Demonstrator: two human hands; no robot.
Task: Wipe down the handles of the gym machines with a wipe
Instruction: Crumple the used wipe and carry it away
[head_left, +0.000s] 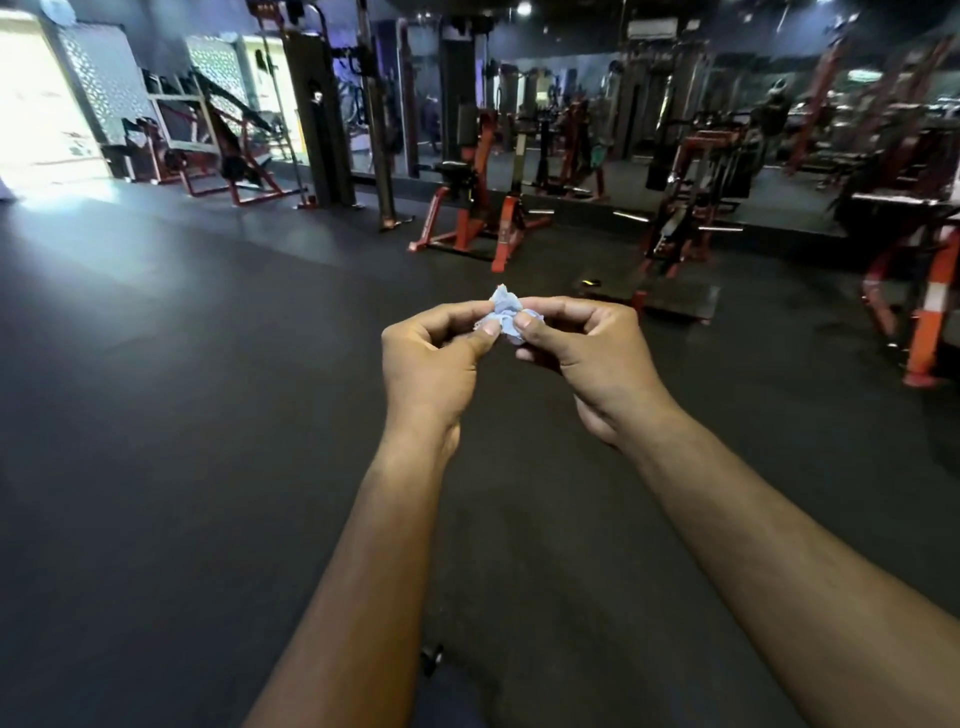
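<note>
A small crumpled light-blue wipe (505, 310) is held in front of me at mid-frame, above the dark floor. My left hand (434, 358) pinches its left side between thumb and fingers. My right hand (584, 353) pinches its right side the same way. Both forearms reach forward from the bottom of the view. The gym machines stand well beyond my hands; no handle is within reach of the wipe.
A red-and-black machine (480, 208) stands straight ahead, another machine (685, 208) to its right, and an orange frame (930, 306) at the right edge. More machines line the far left wall (218, 156). Dark rubber floor (182, 415) spreads around me.
</note>
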